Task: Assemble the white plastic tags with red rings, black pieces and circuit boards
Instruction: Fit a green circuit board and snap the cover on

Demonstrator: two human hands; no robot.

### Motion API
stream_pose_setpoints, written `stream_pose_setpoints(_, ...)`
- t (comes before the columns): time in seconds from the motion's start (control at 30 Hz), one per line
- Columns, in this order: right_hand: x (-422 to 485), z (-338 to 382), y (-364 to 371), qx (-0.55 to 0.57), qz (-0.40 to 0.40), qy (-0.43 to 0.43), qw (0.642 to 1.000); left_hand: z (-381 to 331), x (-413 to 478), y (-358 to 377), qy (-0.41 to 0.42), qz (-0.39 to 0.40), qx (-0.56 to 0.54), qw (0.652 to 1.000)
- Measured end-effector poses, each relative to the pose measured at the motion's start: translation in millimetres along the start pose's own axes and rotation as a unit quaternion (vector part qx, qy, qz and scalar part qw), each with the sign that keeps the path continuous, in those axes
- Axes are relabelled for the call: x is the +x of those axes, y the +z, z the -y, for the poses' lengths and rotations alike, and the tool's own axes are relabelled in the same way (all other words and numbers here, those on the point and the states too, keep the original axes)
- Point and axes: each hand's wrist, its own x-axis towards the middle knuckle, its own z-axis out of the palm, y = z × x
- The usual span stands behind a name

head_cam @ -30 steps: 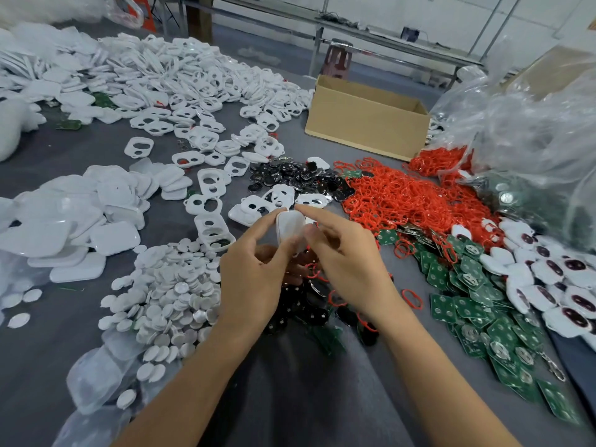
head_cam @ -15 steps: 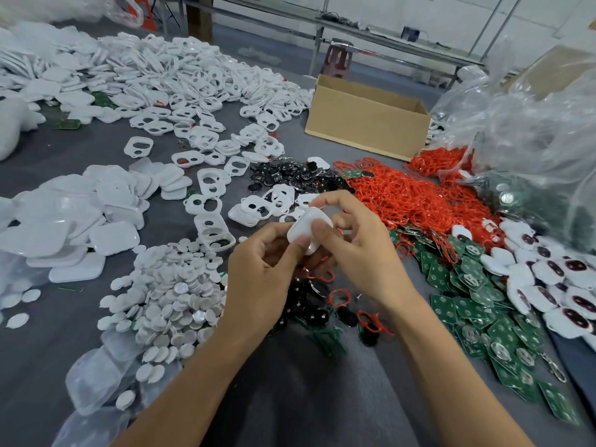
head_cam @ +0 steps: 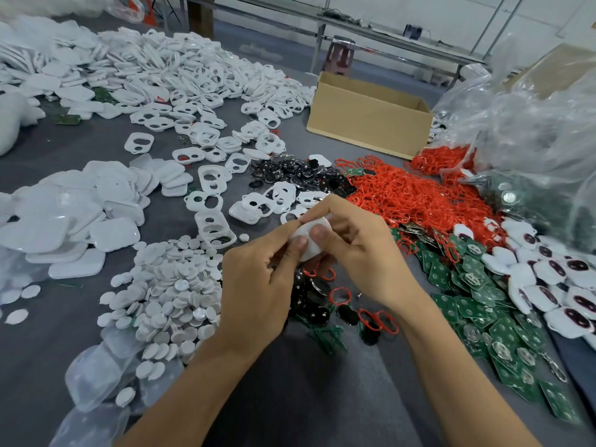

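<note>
Both hands hold one white plastic tag (head_cam: 310, 244) above the grey table, near the middle of the view. My left hand (head_cam: 258, 285) pinches its left side with thumb and forefinger. My right hand (head_cam: 358, 253) curls round its right side, thumb pressed on the face. Under the hands lie black pieces (head_cam: 314, 301) and a few red rings (head_cam: 340, 295). A big heap of red rings (head_cam: 406, 198) is behind the right hand. Green circuit boards (head_cam: 477, 304) spread to the right, with assembled tags (head_cam: 554, 285) past them.
White discs (head_cam: 167, 285) are piled left of my left hand. White tag backs (head_cam: 71, 217) and tag fronts with holes (head_cam: 209, 175) cover the left and far table. A cardboard box (head_cam: 364, 121) stands at the back. Clear plastic bags (head_cam: 522, 130) bulge at right.
The tag has tilted from upright to lying slanted between both hands. My right thumb has moved onto its face, and the hands have drawn closer together.
</note>
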Motion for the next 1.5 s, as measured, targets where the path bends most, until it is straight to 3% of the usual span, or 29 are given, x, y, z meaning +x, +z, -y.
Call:
stream_pose_setpoints(0.23,1.3,-5.5,5.3,-0.002,-0.030,-0.002,1.000,-1.5,-0.8,-2.3,0.030,-0.022,0.059,0.998)
stream_pose_setpoints(0.5,3.1,-1.8,18.1,0.115,-0.148,0.056,0.981,-2.4,2.6,-0.7,-0.016,-0.085,-0.025,0.996)
stream_pose_setpoints(0.67,2.1,4.1,35.4,0.138,-0.110,0.055,0.983,0.7,3.3,4.2,0.038,-0.086,0.043,0.995)
stream_pose_setpoints(0.8,2.3,-2.3,26.7,0.230,-0.131,0.115,0.958,-0.7,5.1,2.7,-0.041,-0.030,-0.066,0.997)
stream_pose_setpoints(1.0,2.3,-11.9,18.0,0.284,-0.036,0.158,0.945,5.8,10.2,1.0,-0.152,-0.052,-0.147,0.976)
stream_pose_setpoints(1.17,2.1,-14.5,17.1,0.329,0.008,0.150,0.932,8.4,11.6,0.8,-0.176,-0.042,-0.169,0.969)
stream_pose_setpoints(1.5,0.8,-15.9,18.6,0.313,0.015,0.159,0.936,7.9,11.3,-0.1,-0.205,-0.022,-0.160,0.965)
